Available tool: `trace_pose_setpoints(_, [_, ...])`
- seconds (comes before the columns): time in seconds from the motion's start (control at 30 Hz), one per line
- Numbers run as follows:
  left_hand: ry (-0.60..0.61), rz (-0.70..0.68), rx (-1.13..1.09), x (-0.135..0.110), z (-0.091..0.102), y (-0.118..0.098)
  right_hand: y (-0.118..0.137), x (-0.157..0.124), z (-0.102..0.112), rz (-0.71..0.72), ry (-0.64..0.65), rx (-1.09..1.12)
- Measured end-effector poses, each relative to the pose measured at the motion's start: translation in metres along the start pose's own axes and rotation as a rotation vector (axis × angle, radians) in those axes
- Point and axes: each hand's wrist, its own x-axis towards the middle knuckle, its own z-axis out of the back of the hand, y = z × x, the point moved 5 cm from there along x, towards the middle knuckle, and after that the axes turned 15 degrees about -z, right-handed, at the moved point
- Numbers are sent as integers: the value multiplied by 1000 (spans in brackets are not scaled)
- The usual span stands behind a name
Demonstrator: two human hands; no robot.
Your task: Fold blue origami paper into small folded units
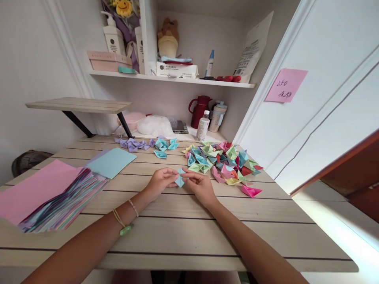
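Between my two hands, just above the table, is a small piece of folded light-blue paper, diamond-shaped with a crease down its middle. My left hand pinches its left edge between thumb and fingers. On the opposite side, my right hand grips the right edge the same way. Beyond and to the right lies a heap of folded paper boats in many colours, with a bright pink boat at its near edge. A few blue paper boats and several purple folded pieces sit farther back.
A thick stack of coloured paper lies at the left, beside light-blue sheets. A plastic bottle, a red jug and a tumbler stand at the back. A small raised shelf overhangs the table's back left.
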Motion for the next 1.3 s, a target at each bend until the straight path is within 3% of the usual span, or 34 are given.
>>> trace_pose_setpoints(0.13, [58, 10, 29, -1, -2, 1, -5, 0, -1, -53, 45, 93])
trace_pose_setpoints(0.3, [88, 13, 185, 1, 0, 2, -7, -4, -3, -72, 90, -26])
trace_pose_setpoints(0.47, [82, -14, 229, 1, 0, 1, 1, -10, -7, 7, 112, -145])
trace_pose_setpoints(0.63, [42, -33, 182, 1, 2, -2, 16, -14, -8, 172, 203, -234])
trace_pose_setpoints(0.97, [103, -15, 125, -3, -5, -3, 15, -6, 4, 164, 117, -300])
trace_pose_setpoints(1.13, [69, -114, 52, -4, -6, -13, 14, -2, 16, 139, -59, -100])
trace_pose_setpoints(1.3, [66, -215, 204, -2, 0, -15, 13, -1, 19, 85, -50, 3])
